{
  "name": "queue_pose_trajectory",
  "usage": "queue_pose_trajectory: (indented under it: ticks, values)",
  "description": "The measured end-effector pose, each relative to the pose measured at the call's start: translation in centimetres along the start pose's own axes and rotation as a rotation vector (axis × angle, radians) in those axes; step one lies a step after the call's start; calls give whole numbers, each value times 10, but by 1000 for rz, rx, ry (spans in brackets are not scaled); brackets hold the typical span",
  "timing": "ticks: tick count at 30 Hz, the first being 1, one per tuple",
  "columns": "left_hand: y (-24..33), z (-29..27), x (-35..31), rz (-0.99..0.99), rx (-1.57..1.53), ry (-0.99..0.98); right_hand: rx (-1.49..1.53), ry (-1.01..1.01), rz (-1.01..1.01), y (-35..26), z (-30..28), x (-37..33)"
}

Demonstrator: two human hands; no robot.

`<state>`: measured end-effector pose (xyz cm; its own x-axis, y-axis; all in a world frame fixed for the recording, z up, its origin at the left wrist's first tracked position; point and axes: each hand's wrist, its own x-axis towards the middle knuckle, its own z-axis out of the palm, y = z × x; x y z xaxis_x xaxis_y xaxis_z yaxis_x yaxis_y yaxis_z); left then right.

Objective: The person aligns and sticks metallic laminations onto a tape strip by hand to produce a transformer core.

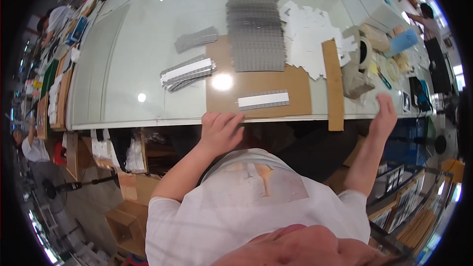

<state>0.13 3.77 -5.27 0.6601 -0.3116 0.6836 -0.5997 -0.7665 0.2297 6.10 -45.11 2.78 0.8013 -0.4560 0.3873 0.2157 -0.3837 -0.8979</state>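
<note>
My left hand (220, 130) rests at the table's front edge, fingers stretched out and thumb apart, holding nothing. Just beyond its fingertips, a grey segmented strip with a white band (263, 100) lies on a brown cardboard sheet (295, 86). My right hand (384, 117) is raised by the front edge at the right, beside a tape dispenser (357, 81). Its fingers are close together, and whether they grip anything is hidden. Farther back stands a long row of overlapping grey strips (256, 34). Left of the cardboard lies a small pile of strips with white bands (188, 73).
More grey strips (196, 39) lie behind that pile. White cut pieces (308, 37) spread right of the long row. A narrow brown cardboard strip (332, 83) juts over the front edge. A white box (372, 0) and a blue item (404, 42) stand at the right.
</note>
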Motion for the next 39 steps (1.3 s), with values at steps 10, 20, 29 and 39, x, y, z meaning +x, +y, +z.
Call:
queue_pose_trajectory:
  ticks: [10, 20, 29, 39]
  values:
    - [29, -20, 45, -61, -593, -154, -283, -580, -282, -52, 77, -127]
    - [31, -47, 73, -379, -442, -825, -233, -921, -431, -75, 159, -156]
    - [20, -5, 103, -495, -392, -687, -170, -518, 55, -55, 181, -134]
    - [14, 6, 121, -579, -269, -832, -405, -362, -372, -39, 191, -138]
